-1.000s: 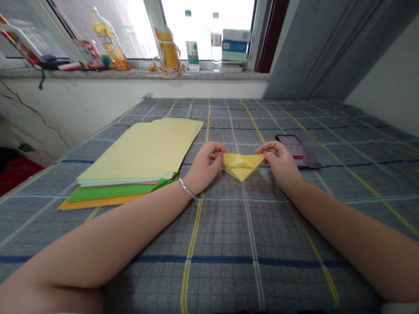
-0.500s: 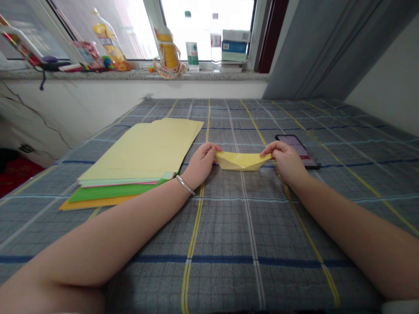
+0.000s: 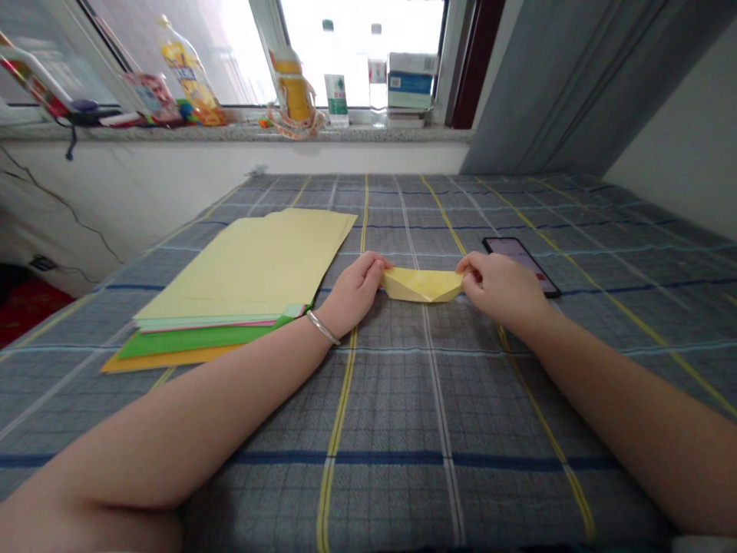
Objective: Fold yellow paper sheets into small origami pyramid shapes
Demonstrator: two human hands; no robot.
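A small folded yellow paper boat (image 3: 423, 285) is stretched between my hands, low over the checked cloth. Its long top edge runs level, and a pointed flap shows at the middle of the near side. My left hand (image 3: 358, 290) pinches the left tip between thumb and fingers; a silver bangle is on that wrist. At the right tip, my right hand (image 3: 500, 286) is closed on the paper, its fingers curled over the end so that the tip is hidden.
To the left lies a stack of coloured paper (image 3: 253, 265), yellow sheets on top. A phone (image 3: 527, 265) rests just behind my right hand. Bottles, including a tall juice bottle (image 3: 190, 69), and boxes (image 3: 410, 81) stand on the windowsill (image 3: 357, 134) beyond the grey checked cloth (image 3: 397, 415).
My right hand has shifted slightly inward and curled further over the right tip, covering more of it. My left hand keeps its pinch nearly in place.
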